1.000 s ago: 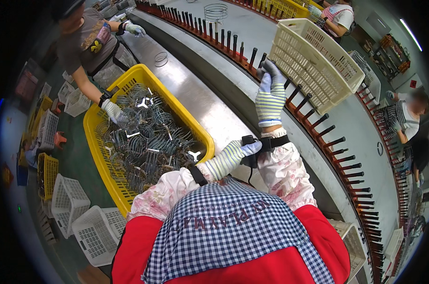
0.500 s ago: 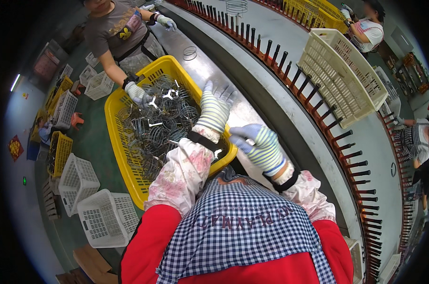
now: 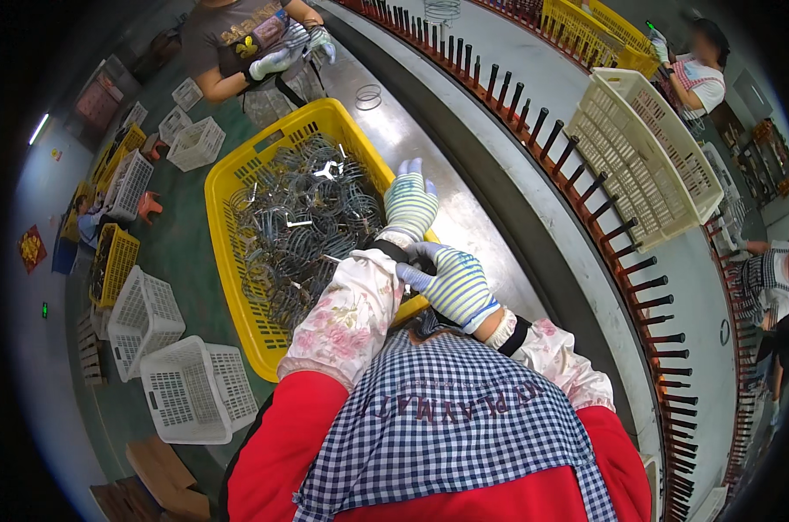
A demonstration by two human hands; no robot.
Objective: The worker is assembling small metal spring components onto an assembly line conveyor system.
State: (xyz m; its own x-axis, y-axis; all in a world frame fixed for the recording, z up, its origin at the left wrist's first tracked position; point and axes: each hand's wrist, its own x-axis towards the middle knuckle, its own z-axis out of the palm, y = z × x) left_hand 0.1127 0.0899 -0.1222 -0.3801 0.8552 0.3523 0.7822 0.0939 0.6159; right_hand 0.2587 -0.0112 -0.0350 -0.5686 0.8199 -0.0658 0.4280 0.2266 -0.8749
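Above the yellow crate's [image 3: 229,261] right rim, left hand [image 3: 409,204] hovers flat.

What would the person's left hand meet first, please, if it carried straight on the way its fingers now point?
The left hand points up the picture over the far rim of the yellow crate. Going straight on, it would likely meet the bare grey metal table first, though its height above the table is unclear.

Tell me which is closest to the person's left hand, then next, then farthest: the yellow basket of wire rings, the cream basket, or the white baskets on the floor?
From the left hand:
1. Yellow basket, right beneath it.
2. Cream basket, off to the right.
3. White baskets, down-left on the floor.
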